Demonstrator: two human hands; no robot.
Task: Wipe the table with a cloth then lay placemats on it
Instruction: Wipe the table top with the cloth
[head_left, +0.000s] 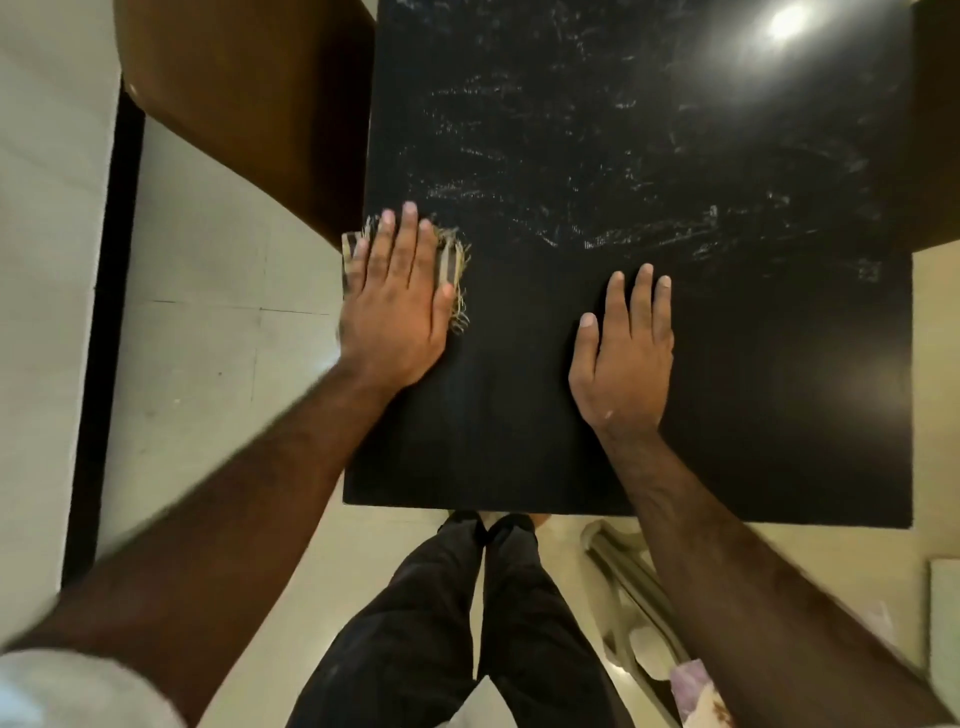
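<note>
A black square table (753, 389) fills the middle of the head view, with whitish streaks across its far half. My left hand (397, 306) lies flat with straight fingers on a small frayed striped cloth (456, 270) at the table's left edge; most of the cloth is hidden under the hand. My right hand (626, 358) rests flat on the bare tabletop near the front, fingers straight, holding nothing. No placemats lie on the table.
A brown wooden chair (249, 104) stands against the table's far left side, and another brown piece (935, 130) shows at the right edge. My legs in dark trousers (467, 623) stand at the front edge. Metal-and-paper clutter (639, 597) lies on the pale floor at the right.
</note>
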